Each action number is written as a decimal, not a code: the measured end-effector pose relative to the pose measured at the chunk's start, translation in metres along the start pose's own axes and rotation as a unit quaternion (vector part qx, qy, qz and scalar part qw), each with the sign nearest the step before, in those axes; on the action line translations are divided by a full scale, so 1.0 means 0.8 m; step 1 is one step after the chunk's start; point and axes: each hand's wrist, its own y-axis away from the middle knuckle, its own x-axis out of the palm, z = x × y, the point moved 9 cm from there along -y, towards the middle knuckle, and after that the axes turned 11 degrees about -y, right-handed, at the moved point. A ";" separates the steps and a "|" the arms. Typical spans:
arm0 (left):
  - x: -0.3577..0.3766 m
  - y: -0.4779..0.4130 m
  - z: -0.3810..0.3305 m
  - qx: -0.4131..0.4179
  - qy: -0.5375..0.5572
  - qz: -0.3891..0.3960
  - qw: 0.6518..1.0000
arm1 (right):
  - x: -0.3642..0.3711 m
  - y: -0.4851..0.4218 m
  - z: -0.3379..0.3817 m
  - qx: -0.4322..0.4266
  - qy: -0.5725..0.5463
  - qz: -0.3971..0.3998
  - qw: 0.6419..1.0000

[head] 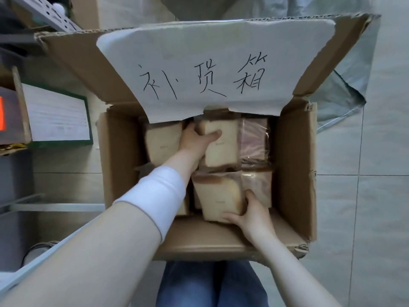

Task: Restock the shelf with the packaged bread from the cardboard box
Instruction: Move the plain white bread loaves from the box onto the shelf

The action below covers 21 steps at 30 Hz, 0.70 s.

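**2 packs gripped, 1 in each hand, inside the cardboard box (pixel 294 162)**

The box is open, its far flap raised and carrying a white sheet (pixel 217 69) with handwritten characters. Grey tiled floor (pixel 365 196) lies to its right. The left hand (pixel 194 140) reaches to the far side, thumb and fingers curled round the upper edge of the far bread pack (pixel 221 149). The right hand (pixel 252 211), nearer the body, holds the lower right corner of the near bread pack (pixel 217 196). Beside them sit a pale pack (pixel 161 142) on the left and darker packs (pixel 254 140) along the right wall.
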 end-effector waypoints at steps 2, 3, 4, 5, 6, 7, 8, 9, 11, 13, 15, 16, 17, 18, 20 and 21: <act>-0.011 0.011 0.006 -0.020 0.043 0.006 0.999 | -0.022 0.013 0.005 -0.023 -0.015 -0.010 1.000; -0.019 0.016 0.011 -0.029 0.068 0.006 0.997 | -0.033 0.020 0.009 -0.037 -0.024 -0.017 0.999; -0.026 0.023 0.015 -0.039 0.097 0.008 0.995 | -0.044 0.027 0.012 -0.051 -0.033 -0.022 0.998; -0.033 0.031 0.019 -0.048 0.125 0.013 0.991 | -0.054 0.034 0.015 -0.065 -0.042 -0.026 0.997; -0.041 0.040 0.023 -0.054 0.149 0.016 0.987 | -0.062 0.041 0.017 -0.075 -0.050 -0.027 0.996; -0.050 0.049 0.028 -0.058 0.173 0.014 0.983 | -0.068 0.049 0.019 -0.082 -0.054 -0.027 0.995; -0.061 0.059 0.034 -0.060 0.196 0.006 0.979 | -0.072 0.059 0.020 -0.087 -0.055 -0.030 0.994; -0.073 0.069 0.040 -0.061 0.219 -0.007 0.974 | -0.076 0.068 0.021 -0.094 -0.057 -0.036 0.993; -0.099 0.095 0.055 -0.063 0.260 -0.035 0.963 | -0.084 0.088 0.023 -0.106 -0.077 -0.053 0.990; -0.125 0.128 0.074 -0.065 0.284 -0.066 0.954 | -0.086 0.110 0.024 -0.109 -0.107 -0.053 0.987; -0.148 0.169 0.096 -0.068 0.300 -0.090 0.947 | -0.082 0.136 0.022 -0.097 -0.128 -0.031 0.986; -0.159 0.194 0.105 -0.063 0.314 -0.097 0.942 | -0.079 0.152 0.022 -0.096 -0.133 -0.018 0.986; -0.171 0.223 0.112 -0.054 0.333 -0.105 0.936 | -0.076 0.170 0.023 -0.098 -0.133 -0.006 0.986; -0.185 0.256 0.119 -0.044 0.347 -0.115 0.930 | -0.073 0.191 0.024 -0.099 -0.129 0.005 0.987; -0.219 0.329 0.129 -0.018 0.367 -0.140 0.919 | -0.068 0.241 0.028 -0.103 -0.123 0.020 0.987; -0.241 0.369 0.133 0.003 0.383 -0.158 0.910 | -0.063 0.268 0.031 -0.111 -0.124 0.028 0.986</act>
